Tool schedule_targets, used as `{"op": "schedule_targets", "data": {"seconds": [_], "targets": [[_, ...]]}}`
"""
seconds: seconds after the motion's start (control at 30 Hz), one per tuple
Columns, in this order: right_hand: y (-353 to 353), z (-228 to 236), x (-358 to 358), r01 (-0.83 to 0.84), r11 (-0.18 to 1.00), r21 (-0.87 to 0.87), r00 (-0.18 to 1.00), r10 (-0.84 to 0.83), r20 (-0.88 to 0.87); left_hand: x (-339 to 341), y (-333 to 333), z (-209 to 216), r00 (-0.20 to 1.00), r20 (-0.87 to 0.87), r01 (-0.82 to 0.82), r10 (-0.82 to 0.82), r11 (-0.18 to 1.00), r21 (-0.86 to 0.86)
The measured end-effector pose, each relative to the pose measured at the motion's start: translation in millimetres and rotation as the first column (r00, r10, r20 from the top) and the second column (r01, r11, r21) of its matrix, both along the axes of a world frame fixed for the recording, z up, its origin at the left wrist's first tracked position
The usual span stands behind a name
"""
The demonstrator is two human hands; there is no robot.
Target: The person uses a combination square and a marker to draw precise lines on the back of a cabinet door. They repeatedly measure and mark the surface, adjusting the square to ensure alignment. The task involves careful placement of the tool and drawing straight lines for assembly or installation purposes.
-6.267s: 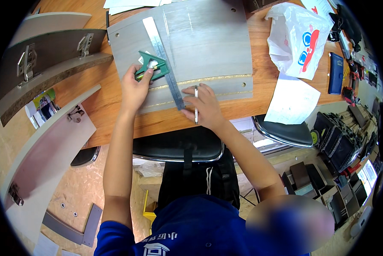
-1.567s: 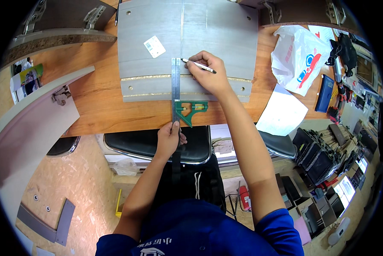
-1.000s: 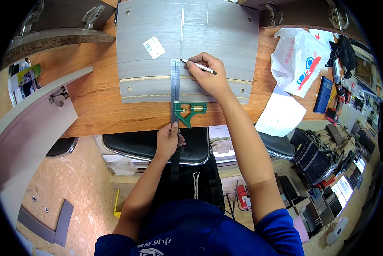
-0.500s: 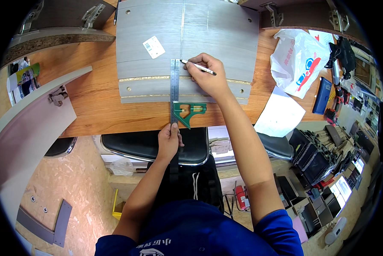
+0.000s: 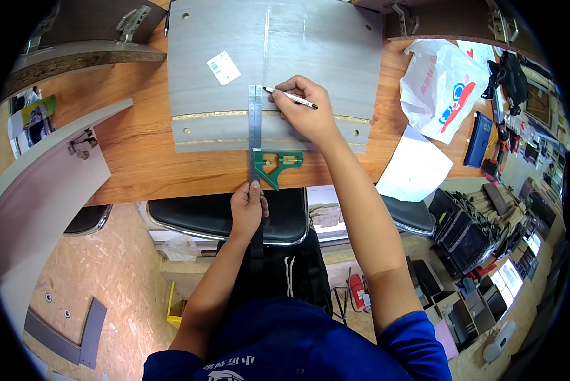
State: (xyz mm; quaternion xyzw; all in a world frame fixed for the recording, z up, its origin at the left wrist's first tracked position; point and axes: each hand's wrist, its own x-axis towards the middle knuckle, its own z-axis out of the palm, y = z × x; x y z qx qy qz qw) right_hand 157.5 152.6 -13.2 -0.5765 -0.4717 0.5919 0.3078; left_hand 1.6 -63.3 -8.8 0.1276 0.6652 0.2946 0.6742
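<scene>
The L hand is shut w/ its thumb on top of the near end of the steel ruler, just past the table's near edge. The R hand is over the grey board & pinches a white pen btwn thumb & fingers, like for writing. The pen's dark tip is at the ruler's far end, on its R corner; can't tell if it's touching the ruler. The board lies flat on the wood table, nr the middle, w/ its near edge a bit in from the table's near edge. The ruler lies across the board's near edge & sticks out over the table's near edge. On the ruler is a green square head; it's on the R side, btwn the board's near edge & the table's near edge. A thin pale line runs from abt the pen tip up to the board's far edge. A white sticker sits on the board, L of the ruler. By the table's R end there's a white plastic bag, w/ a blue flat case nr it. A white paper sheet pokes past the near edge nr the R corner. A black seat is below the near edge.
</scene>
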Motion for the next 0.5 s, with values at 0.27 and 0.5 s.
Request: {"op": "schedule_targets", "data": {"seconds": [0.27,0.5], "targets": [[1.3,-5.5,-0.4,0.007,1.000,-0.017,1.000,-0.008,-0.014,-4.5,21.1,1.6,0.998,0.051,-0.048,0.047,0.999,0.015],[0.7,-6.1,1.2,0.056,0.997,-0.055,0.997,-0.058,-0.052,-10.1,41.6,1.4,0.995,0.076,-0.063,0.058,0.996,0.062]]}}
